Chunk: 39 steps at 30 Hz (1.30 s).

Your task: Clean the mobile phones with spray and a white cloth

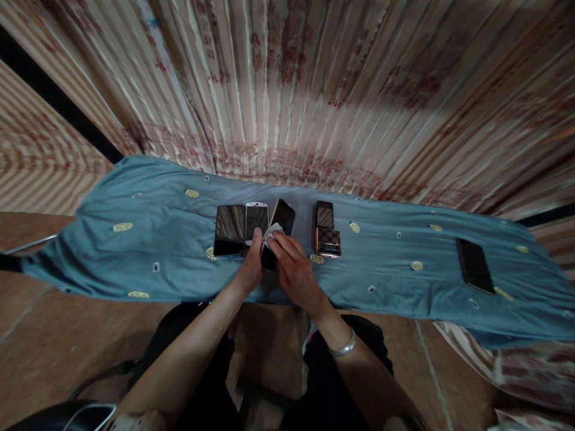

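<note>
A black smartphone [286, 214] is tilted in front of me, with my left hand [251, 266] closed on its left edge, thumb up along the side. My right hand [297, 270] has its fingers bunched on a pale grey cloth [272, 230], pressed against the phone's screen. Just left of the held phone lies a white-framed phone [257, 216], and beside that a larger dark phone [230, 228]. To the right sit a small dark phone [324, 213] and a checker-patterned phone [328, 242], one below the other.
Another black phone [475, 265] lies far to the right on the blue patterned cloth [386, 287] covering the long narrow table. A striped curtain [287, 90] hangs right behind it. My knees are under the near edge, above a brown floor [27, 359].
</note>
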Available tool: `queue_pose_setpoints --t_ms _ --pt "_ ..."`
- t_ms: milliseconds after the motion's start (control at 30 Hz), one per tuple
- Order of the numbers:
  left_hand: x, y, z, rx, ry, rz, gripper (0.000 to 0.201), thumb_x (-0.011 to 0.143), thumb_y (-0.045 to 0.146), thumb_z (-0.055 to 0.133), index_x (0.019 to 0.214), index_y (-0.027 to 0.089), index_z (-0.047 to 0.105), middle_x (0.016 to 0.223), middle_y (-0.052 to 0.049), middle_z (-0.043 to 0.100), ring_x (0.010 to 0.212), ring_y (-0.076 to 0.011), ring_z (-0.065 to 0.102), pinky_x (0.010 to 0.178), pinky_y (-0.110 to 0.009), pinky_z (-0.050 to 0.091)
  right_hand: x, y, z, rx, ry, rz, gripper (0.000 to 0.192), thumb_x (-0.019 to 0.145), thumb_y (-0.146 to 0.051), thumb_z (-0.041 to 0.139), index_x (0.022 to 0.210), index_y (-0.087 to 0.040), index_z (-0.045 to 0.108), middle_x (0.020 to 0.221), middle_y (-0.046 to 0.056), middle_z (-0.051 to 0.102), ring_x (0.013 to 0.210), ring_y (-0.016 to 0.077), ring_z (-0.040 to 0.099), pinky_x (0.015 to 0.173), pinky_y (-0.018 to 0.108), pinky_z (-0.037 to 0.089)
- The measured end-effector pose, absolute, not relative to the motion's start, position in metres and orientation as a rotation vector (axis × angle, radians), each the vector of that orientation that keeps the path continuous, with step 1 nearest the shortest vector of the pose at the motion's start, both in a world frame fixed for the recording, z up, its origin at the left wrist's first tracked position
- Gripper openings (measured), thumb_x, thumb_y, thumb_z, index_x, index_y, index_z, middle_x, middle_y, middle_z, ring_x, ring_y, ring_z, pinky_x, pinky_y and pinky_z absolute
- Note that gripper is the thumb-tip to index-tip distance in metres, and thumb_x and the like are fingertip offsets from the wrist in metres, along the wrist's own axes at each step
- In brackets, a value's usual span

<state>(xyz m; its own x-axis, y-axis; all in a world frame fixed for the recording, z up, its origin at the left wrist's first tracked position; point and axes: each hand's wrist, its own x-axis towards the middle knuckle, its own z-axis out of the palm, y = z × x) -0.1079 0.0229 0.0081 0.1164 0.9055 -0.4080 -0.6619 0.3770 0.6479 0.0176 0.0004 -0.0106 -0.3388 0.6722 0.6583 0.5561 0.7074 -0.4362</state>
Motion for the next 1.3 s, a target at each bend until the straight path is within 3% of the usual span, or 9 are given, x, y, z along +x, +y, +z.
queue_pose_setpoints --t_ms 200,367,500,700,900,1000,1300 --pt "-0.105 0.022 0.012 0.312 0.892 1.149 0.049 0.104 0.049 0.045 0.124 0.014 0.073 0.114 -0.008 0.079 0.125 -0.0238 0.067 0.113 -0.034 0.048 0.019 0.001 -0.011 -1.009 -2.033 0.213 0.055 0.101 -0.009 0.036 0.153 -0.020 0.049 0.147 0.013 0.060 0.144 0.0231 0.049 0.120 0.049 0.047" --pt "-0.110 0.025 0.014 0.290 0.915 1.180 0.053 0.102 0.055 0.045 0.111 0.013 0.075 0.108 -0.008 0.079 0.119 -0.0215 0.069 0.110 -0.031 0.050 0.013 -0.004 -0.010 -0.965 -2.078 0.248 0.057 0.099 -0.007 0.037 0.153 -0.018 0.049 0.145 0.014 0.062 0.144 0.0225 0.049 0.120 0.047 0.047" --pt "-0.114 0.027 0.012 0.282 0.906 1.139 0.057 0.097 0.063 0.049 0.097 0.013 0.076 0.101 -0.009 0.078 0.113 -0.0225 0.071 0.104 -0.032 0.054 0.010 -0.007 -0.009 -0.959 -2.117 0.269 0.059 0.097 -0.004 0.037 0.154 -0.017 0.047 0.147 0.014 0.060 0.145 0.0228 0.048 0.121 0.048 0.045" --pt "-0.110 0.026 0.011 0.332 0.862 1.167 0.052 0.091 0.066 0.059 0.095 0.017 0.075 0.100 -0.006 0.078 0.114 -0.0214 0.070 0.106 -0.031 0.052 0.015 -0.004 -0.008 -0.944 -2.071 0.241 0.055 0.099 -0.006 0.037 0.152 -0.015 0.049 0.144 0.016 0.061 0.145 0.0226 0.048 0.120 0.046 0.046" --pt "-0.114 0.028 0.011 0.303 0.880 1.125 0.061 0.093 0.071 0.050 0.079 0.016 0.072 0.078 -0.005 0.075 0.088 -0.0177 0.075 0.093 -0.028 0.058 0.010 -0.010 -0.006 -0.964 -2.171 0.262 0.059 0.097 -0.003 0.038 0.154 -0.015 0.046 0.149 0.015 0.059 0.147 0.0225 0.046 0.123 0.047 0.042" --pt "-0.117 0.028 0.013 0.276 0.878 1.094 0.064 0.095 0.071 0.045 0.083 0.015 0.074 0.080 -0.006 0.076 0.080 -0.0156 0.074 0.088 -0.026 0.058 0.008 -0.013 -0.004 -0.950 -2.199 0.264 0.059 0.096 -0.004 0.040 0.154 -0.014 0.047 0.149 0.015 0.059 0.146 0.0232 0.046 0.124 0.047 0.042" --pt "-0.115 0.027 0.011 0.292 0.861 1.110 0.071 0.090 0.076 0.049 0.092 0.011 0.078 0.081 -0.009 0.078 0.087 -0.0209 0.076 0.089 -0.030 0.058 0.010 -0.013 -0.003 -0.937 -2.185 0.220 0.053 0.098 -0.004 0.037 0.147 -0.015 0.054 0.145 0.013 0.062 0.144 0.0215 0.050 0.121 0.043 0.046"
